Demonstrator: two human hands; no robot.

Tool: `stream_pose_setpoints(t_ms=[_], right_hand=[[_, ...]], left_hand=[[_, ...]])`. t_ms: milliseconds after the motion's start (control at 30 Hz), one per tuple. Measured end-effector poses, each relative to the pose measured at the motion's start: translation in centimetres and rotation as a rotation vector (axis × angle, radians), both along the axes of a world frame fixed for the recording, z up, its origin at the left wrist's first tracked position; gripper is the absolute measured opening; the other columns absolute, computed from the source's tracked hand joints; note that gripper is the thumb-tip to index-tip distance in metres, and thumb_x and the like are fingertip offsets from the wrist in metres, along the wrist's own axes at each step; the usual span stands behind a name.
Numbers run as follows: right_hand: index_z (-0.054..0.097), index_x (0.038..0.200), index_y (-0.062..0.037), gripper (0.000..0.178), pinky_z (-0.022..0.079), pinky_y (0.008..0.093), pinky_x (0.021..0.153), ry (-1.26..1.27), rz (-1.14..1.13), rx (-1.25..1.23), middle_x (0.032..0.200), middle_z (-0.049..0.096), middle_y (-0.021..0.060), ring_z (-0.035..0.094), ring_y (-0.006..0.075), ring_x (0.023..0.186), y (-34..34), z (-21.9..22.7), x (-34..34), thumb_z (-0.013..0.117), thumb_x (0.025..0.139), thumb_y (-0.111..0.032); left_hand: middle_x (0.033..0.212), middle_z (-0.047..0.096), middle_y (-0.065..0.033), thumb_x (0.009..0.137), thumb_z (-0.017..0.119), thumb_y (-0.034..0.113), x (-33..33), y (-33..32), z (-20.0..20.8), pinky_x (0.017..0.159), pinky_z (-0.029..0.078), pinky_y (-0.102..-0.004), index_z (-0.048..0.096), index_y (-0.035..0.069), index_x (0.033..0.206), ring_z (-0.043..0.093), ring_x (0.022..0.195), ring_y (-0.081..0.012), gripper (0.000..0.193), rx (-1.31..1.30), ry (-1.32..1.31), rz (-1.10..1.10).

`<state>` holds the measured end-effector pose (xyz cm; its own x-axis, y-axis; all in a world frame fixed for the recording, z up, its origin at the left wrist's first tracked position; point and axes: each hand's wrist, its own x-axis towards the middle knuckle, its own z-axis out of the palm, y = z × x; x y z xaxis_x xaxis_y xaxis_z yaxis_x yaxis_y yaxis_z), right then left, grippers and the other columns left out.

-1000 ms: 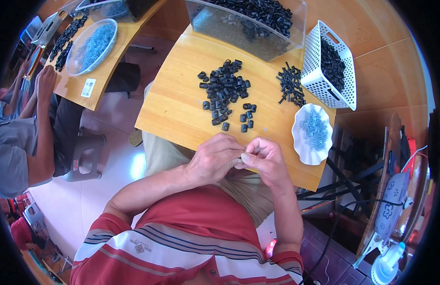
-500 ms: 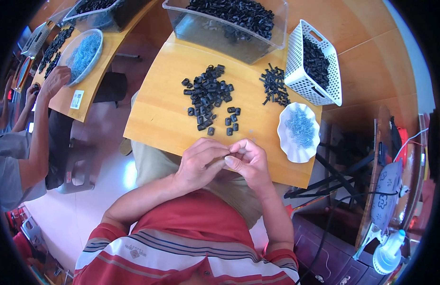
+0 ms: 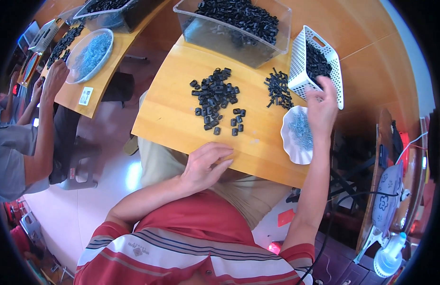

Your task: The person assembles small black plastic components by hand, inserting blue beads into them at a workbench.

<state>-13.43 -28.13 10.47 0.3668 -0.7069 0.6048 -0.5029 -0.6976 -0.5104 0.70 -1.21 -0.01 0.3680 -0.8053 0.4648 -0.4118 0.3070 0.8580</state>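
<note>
My right hand (image 3: 322, 107) reaches over the near rim of a white perforated basket (image 3: 299, 69) holding many small black parts (image 3: 317, 62). Its fingers are apart and bent down, with nothing visible in them; the tips are partly hidden. My left hand (image 3: 205, 164) rests at the table's front edge, fingers curved and thumb apart from them, holding nothing I can see. Beyond it lies a pile of small black plastic pieces (image 3: 215, 92), with several set apart (image 3: 237, 121). Below the right hand's wrist sits a white wavy-edged dish (image 3: 291, 140) of small silvery pieces (image 3: 300, 128).
Black screw-like pieces (image 3: 278, 88) lie beside the basket. A clear bin (image 3: 239, 40) of black parts stands at the table's far edge. To the left, another person's hand (image 3: 56, 78) is near a round tray (image 3: 82, 78) on a second table. A small white fan (image 3: 388, 256) is at lower right.
My hands have parted: the right moved from beside the left, up and right to the basket. The left stayed near the table edge, its fingers loosened. The whole view shifted slightly.
</note>
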Motion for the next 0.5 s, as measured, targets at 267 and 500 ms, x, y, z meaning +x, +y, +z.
stream_pose_setpoints(t_ms=[267, 500], right_hand=[[0.070, 0.105, -0.0008, 0.026, 0.042, 0.0246, 0.055, 0.345, 0.525, 0.561, 0.094, 0.065, 0.0054, 0.049, 0.0084, 0.056, 9.0, -6.0, 1.8, 0.075, 0.080, -0.004], [0.072, 0.105, -0.0041, 0.025, 0.051, 0.0364, 0.067, 0.485, 0.461, 0.389, 0.097, 0.066, 0.0108, 0.065, 0.0287, 0.074, 10.0, -7.0, 1.7, 0.073, 0.081, -0.011]], left_hand=[[0.099, 0.067, -0.0147, 0.082, 0.074, -0.001, 0.4, 0.5, -0.3, 0.064, 0.057, -0.0299, 0.067, -0.001, 0.100, 0.069, 0.081, -0.0247, 0.019, 0.052, 0.010, 0.000], [0.101, 0.068, -0.0153, 0.082, 0.073, -0.002, 0.1, 0.1, -0.2, 0.069, 0.056, -0.0301, 0.068, -0.001, 0.099, 0.069, 0.084, -0.0245, 0.018, 0.042, -0.022, -0.019]])
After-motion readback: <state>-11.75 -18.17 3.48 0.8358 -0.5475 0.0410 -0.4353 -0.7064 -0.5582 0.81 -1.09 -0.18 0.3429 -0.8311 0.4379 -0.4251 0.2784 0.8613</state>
